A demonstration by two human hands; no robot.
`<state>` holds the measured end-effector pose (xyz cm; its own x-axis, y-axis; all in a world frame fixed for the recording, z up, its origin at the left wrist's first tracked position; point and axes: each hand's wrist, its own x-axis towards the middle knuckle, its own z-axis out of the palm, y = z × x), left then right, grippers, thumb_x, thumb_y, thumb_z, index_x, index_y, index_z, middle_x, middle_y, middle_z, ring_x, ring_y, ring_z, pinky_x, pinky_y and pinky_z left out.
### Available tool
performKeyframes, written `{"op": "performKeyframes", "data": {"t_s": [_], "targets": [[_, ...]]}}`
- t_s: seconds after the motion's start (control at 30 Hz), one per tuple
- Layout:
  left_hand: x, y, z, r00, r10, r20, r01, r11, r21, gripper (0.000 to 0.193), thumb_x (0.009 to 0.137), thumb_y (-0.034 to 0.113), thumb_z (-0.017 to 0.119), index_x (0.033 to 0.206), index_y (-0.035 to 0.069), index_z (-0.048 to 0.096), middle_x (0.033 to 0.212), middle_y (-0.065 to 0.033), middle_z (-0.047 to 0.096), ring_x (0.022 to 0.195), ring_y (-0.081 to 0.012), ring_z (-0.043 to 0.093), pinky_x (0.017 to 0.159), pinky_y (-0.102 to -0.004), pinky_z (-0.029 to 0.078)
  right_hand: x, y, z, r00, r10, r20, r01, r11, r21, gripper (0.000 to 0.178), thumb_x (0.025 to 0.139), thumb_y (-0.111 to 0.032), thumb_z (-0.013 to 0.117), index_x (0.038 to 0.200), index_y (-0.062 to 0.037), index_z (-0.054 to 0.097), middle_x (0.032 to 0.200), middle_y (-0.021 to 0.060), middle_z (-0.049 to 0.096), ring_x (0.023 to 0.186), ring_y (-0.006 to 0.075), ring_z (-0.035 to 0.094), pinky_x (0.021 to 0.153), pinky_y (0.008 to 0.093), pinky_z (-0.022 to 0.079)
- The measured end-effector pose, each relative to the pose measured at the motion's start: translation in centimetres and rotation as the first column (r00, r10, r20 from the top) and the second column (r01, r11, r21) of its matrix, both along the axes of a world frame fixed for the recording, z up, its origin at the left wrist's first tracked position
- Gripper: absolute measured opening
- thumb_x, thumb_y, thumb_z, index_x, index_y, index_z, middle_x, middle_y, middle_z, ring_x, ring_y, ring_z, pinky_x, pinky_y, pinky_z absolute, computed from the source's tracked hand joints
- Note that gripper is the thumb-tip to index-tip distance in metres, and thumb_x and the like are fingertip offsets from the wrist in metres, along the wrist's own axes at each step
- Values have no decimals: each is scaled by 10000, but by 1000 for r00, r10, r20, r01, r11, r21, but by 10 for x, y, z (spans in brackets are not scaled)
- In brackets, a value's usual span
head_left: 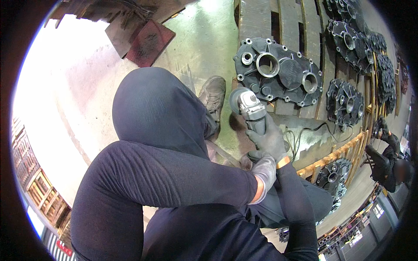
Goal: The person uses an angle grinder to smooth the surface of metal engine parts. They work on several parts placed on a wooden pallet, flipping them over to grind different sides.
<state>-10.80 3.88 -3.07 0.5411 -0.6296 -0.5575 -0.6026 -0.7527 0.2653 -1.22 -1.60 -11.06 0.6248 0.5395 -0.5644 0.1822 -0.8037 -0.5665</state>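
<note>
My right hand [271, 140], in a grey glove, is wrapped round the body of an angle grinder [252, 106] with a silver head. The grinder's round disc [236, 100] is beside the near left corner of a dark cast metal housing cover [289, 75]; I cannot tell whether they touch. Bolt holes line the cover's rim, and it has two large bright-edged bores. My left hand [264, 176], also gloved, is closed close by my right wrist, its fingers curled and partly hidden. What it grips I cannot make out.
The cover lies on a wooden slatted pallet [257, 21]. More castings [346, 102] stand to the right. A black cable [311, 129] loops over the floor. A reddish plate [150, 43] is at upper left, near my shoe [213, 98]. Another person [385, 161] is at far right.
</note>
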Motion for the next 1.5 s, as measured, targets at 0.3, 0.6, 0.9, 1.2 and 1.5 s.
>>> {"op": "performKeyframes", "data": {"t_s": [0.3, 0.6, 0.9, 1.2, 1.5], "targets": [[-15, -19, -25, 999, 34, 32, -33, 999, -42, 228, 919, 183, 706, 1062, 107, 867, 981, -75, 807, 856, -307, 745, 721, -480, 533, -11, 1, 6, 1000, -8, -28, 8, 1000, -12, 811, 785, -268, 907, 1507, -67, 597, 1253, 236, 768, 1156, 379, 770, 994, 468, 591], [-9, -2, -1, 999, -24, -23, 25, 999, 30, 261, 887, 152, 721, 1080, 41, 856, 992, -169, 809, 855, -391, 768, 725, -582, 615, 2, 19, 18, 997, 53, 49, -57, 995, 81, 771, 823, -285, 881, 1496, -48, 589, 1232, 249, 765, 1112, 433, 761, 966, 491, 588], [2, 12, 5, 991, 14, -129, -13, 1000, 6, 295, 891, 163, 716, 1117, 24, 847, 990, -191, 805, 861, -412, 774, 715, -616, 621, 12, 43, 5, 994, 85, 74, -91, 992, 82, 686, 851, -344, 854, 1416, -61, 587, 1229, 279, 735, 1122, 500, 710, 957, 556, 562], [4, 29, 12, 998, -20, -65, 19, 1000, -22, 261, 869, 140, 745, 1074, 11, 842, 963, -194, 799, 827, -394, 766, 699, -581, 618, 16, 47, -3, 998, 43, 40, -44, 998, 41, 728, 845, -332, 856, 1459, -54, 579, 1265, 288, 728, 1164, 495, 702, 981, 551, 555], [4, 31, 14, 999, 5, -51, -6, 1000, -12, 250, 847, 118, 766, 1065, 27, 847, 952, -167, 803, 829, -373, 770, 697, -568, 621, 17, 46, -5, 994, 59, 89, -71, 988, 139, 765, 845, -354, 866, 1481, -22, 600, 1232, 261, 768, 1142, 424, 757, 983, 478, 580]]}}
